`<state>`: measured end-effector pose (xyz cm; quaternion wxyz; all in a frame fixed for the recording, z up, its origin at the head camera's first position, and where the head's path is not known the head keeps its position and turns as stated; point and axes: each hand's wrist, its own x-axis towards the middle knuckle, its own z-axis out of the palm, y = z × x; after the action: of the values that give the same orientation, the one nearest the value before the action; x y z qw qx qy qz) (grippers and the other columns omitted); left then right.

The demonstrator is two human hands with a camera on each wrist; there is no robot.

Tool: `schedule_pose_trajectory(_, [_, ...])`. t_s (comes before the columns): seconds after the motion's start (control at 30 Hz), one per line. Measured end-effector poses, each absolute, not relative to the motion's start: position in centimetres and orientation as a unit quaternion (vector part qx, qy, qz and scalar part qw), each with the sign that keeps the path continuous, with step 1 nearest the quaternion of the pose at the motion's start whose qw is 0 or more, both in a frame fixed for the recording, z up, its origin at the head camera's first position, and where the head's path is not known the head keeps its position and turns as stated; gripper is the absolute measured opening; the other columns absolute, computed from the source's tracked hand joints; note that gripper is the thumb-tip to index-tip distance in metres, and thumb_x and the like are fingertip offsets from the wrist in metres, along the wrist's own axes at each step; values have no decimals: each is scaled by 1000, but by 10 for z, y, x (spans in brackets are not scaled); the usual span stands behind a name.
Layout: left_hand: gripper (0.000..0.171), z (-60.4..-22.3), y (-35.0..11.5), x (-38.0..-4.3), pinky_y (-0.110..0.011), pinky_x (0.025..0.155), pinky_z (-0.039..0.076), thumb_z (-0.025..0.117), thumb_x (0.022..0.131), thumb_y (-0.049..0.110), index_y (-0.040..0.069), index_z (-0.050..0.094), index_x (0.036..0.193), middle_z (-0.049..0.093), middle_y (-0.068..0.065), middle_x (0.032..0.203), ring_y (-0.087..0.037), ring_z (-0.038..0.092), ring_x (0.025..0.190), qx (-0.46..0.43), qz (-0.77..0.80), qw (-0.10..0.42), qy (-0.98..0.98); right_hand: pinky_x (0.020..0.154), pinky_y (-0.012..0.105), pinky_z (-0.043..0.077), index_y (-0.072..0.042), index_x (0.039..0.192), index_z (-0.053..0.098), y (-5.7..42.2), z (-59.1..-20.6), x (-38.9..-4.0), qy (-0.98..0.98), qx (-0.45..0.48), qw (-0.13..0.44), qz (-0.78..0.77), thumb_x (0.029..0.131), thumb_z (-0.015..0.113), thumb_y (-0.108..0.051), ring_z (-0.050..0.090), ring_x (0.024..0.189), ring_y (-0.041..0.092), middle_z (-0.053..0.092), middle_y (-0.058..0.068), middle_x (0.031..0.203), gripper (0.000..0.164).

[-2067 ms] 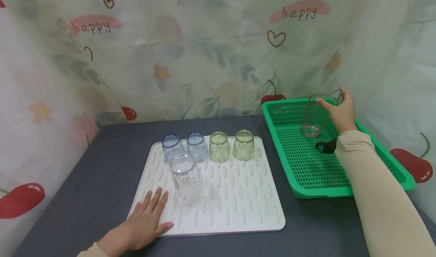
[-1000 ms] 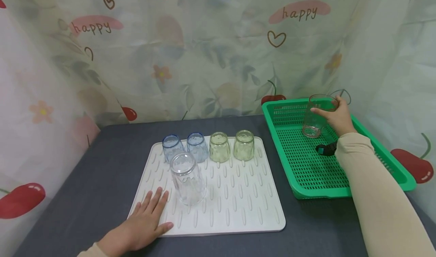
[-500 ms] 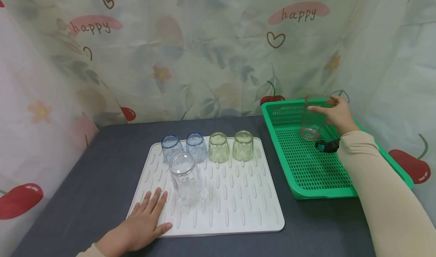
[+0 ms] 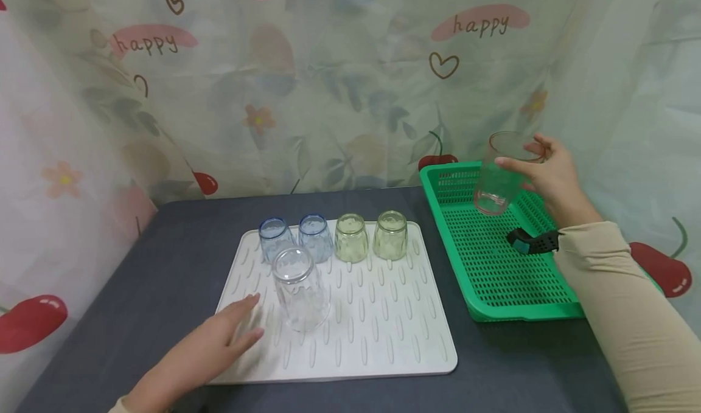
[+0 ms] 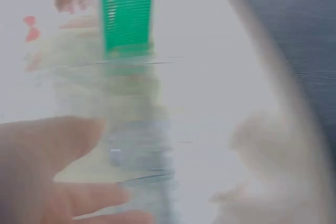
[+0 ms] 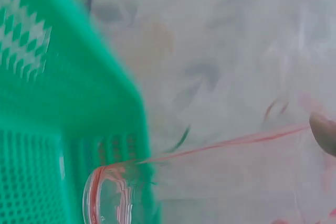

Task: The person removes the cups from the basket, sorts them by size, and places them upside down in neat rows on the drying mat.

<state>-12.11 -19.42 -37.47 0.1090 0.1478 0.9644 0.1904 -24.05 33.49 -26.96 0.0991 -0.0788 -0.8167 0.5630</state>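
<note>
My right hand [image 4: 555,173] grips a tall clear glass with a pinkish tint [image 4: 499,176] near its rim, thumb on the near side. The glass is tilted, mouth up, over the back of the green basket [image 4: 471,297]. In the right wrist view the base of this pinkish glass [image 6: 110,195] shows beside the basket wall, with part of a finger at the right edge. My left hand [image 4: 208,346], fingers extended, hovers over the left front of the white ribbed mat [image 4: 383,346]. Close to it a tall clear glass [image 4: 301,291] stands upside down. The left wrist view is blurred.
Behind the tall glass, two blue glasses [image 4: 275,239] [image 4: 316,239] and two green glasses [image 4: 352,238] [image 4: 390,236] stand upside down in a row along the mat's back edge. A dark table [image 4: 181,261] lies under it all. Printed curtains [image 4: 339,97] close off the back and sides.
My right hand has taken hold of the pinkish glass and lifted it a little, tilting it. The left hand, flat on the mat before, has come up off it.
</note>
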Motion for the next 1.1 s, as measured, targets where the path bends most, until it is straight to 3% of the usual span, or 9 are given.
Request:
schedule_pose_trajectory(0.1, [62,-353,-193,-119,-59,100,40,57,97,40,8,40,147,47,-21,144,-41,46,131,122,205,45,970,93,35,48,-23,156,14,323,-259,-226,-799,-56,123,585,83,75,-34,47,105,1,36,-8,145,95])
schedule_pose_trajectory(0.23, [57,-328,-192,-109,-57,94,46,57,98,31,11,38,149,46,-18,144,-42,52,125,114,249,-65,959,70,14,50,-21,153,24,305,-244,-203,-751,-14,147,643,81,78,-20,55,98,2,45,-10,138,90])
schedule_pose_trajectory(0.33, [57,-316,-187,-100,-30,98,48,61,96,20,15,39,149,47,-12,143,-35,53,124,138,294,-144,935,69,14,51,-18,152,29,290,-235,-187,-715,24,155,682,82,77,-12,62,95,2,49,-5,138,85])
schedule_pose_trajectory(0.43, [61,-307,-176,-93,-5,97,36,64,93,9,20,41,148,49,-7,141,-15,48,130,167,331,-200,907,72,14,52,-16,150,34,275,-230,-173,-711,57,160,682,83,76,-7,65,97,2,51,-1,138,80])
schedule_pose_trajectory(0.53, [67,-301,-165,-87,-2,97,33,65,88,-2,21,42,147,50,-3,141,-1,45,130,197,370,-235,877,76,13,52,-17,148,38,260,-230,-161,-733,82,158,657,82,76,-5,64,102,3,52,-1,139,78])
schedule_pose_trajectory(0.6, [70,-298,-158,-84,-6,98,36,65,86,-8,19,43,146,50,-1,140,2,45,128,212,395,-250,858,78,14,52,-18,146,40,250,-231,-154,-742,101,152,645,81,76,-2,63,105,4,53,-2,138,77])
schedule_pose_trajectory(0.77, [70,-296,-138,-81,-15,98,42,64,79,-18,10,47,142,52,-4,138,-8,51,127,265,451,-269,809,78,20,55,-19,145,41,225,-238,-141,-777,154,140,594,79,78,0,61,112,6,53,-1,139,79])
schedule_pose_trajectory(0.93, [68,-301,-120,-82,-24,102,43,62,80,-19,4,45,142,51,-10,140,-16,50,130,305,501,-229,777,78,27,56,-18,146,40,200,-253,-132,-807,206,124,539,76,82,-3,59,119,17,52,4,140,83])
schedule_pose_trajectory(1.1, [67,-307,-106,-84,-28,104,43,62,83,-15,4,41,144,48,-11,142,-19,48,132,324,517,-188,770,85,31,55,-22,145,41,182,-271,-123,-820,217,90,522,73,86,-13,58,120,21,52,-2,139,85])
